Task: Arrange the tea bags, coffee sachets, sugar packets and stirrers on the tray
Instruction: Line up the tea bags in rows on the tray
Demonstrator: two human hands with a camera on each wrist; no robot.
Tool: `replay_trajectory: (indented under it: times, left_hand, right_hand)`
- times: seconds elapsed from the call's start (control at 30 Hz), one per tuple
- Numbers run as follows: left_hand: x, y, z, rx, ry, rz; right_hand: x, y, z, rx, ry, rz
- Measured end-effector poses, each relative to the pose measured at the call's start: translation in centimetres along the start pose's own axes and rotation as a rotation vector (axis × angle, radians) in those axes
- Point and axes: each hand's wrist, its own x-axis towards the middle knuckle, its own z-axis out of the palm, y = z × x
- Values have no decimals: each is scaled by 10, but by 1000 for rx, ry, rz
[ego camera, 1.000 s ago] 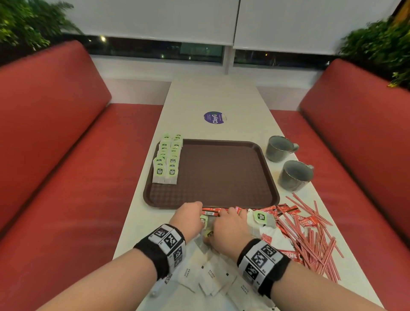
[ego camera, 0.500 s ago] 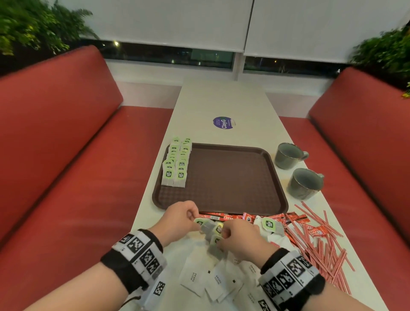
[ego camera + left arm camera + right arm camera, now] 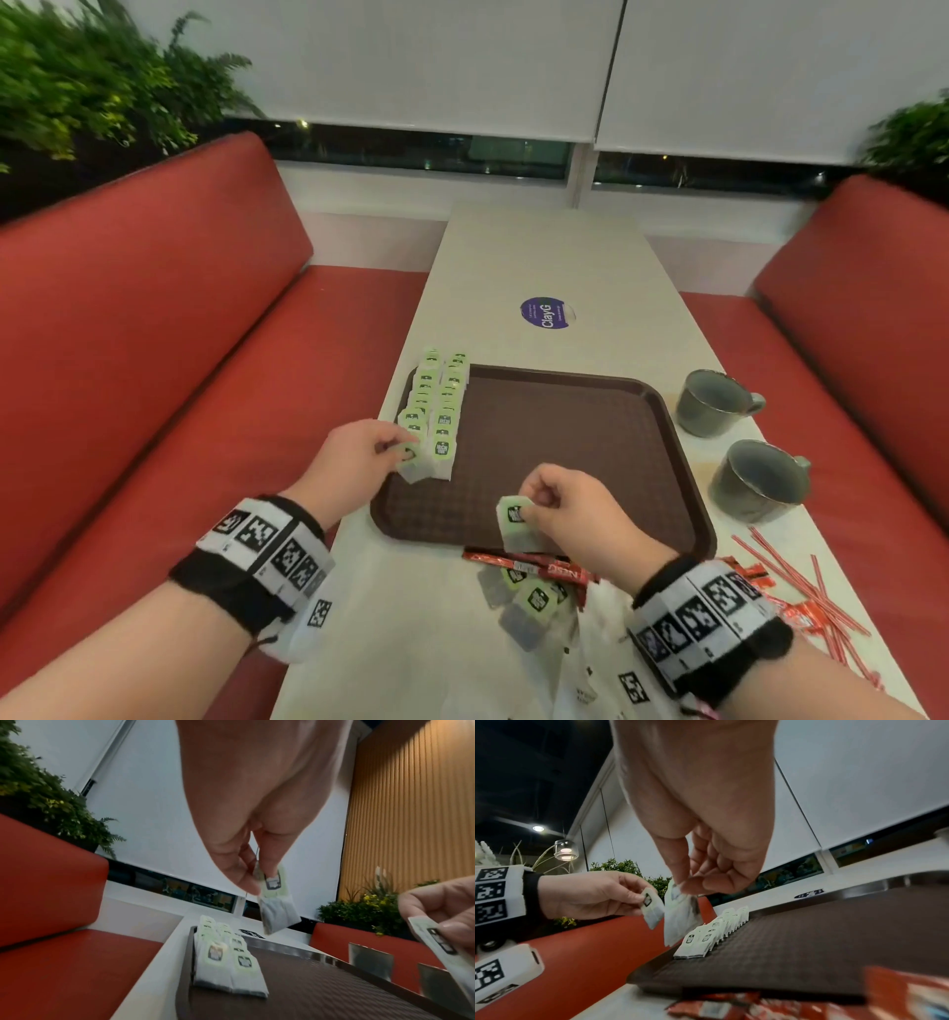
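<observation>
A brown tray [image 3: 590,452] lies on the white table, with two rows of green-tagged tea bags [image 3: 436,406] along its left edge. My left hand [image 3: 359,457] pinches a tea bag [image 3: 276,902] by its tag, just above the near end of those rows. My right hand [image 3: 570,509] pinches a second tea bag [image 3: 516,524] over the tray's near edge; it hangs down [image 3: 680,914]. Loose tea bags [image 3: 534,601], red coffee sachets [image 3: 534,565], white sugar packets [image 3: 595,663] and red stirrers [image 3: 801,591] lie on the table in front of the tray.
Two grey mugs [image 3: 714,401] [image 3: 760,478] stand right of the tray. A purple sticker [image 3: 547,312] sits further up the table. Red bench seats [image 3: 154,385] flank both long sides of the table, and plants stand behind them.
Both hands have left the pile near the table's front edge, each with a tea bag. The left moved to the tea bag rows, the right rose over the tray's near edge.
</observation>
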Motion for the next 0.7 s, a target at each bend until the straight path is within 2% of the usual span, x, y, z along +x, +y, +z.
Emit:
replay_trajectory:
  times: [0.13, 0.33, 0.47, 0.57, 0.7]
  left_hand:
    - [46, -2, 9, 174, -61, 9]
    - [79, -3, 21, 498, -315, -32]
    - [87, 3, 22, 598, -450, -75]
    - [87, -4, 26, 573, -398, -54]
    - [85, -13, 29, 538, -337, -82]
  right_hand:
    - [58, -19, 19, 78, -60, 95]
    - [120, -37, 45, 150, -173, 249]
    - [143, -40, 60, 45, -212, 267]
    - [151, -40, 67, -30, -185, 211]
    - [154, -38, 70, -52, -132, 218]
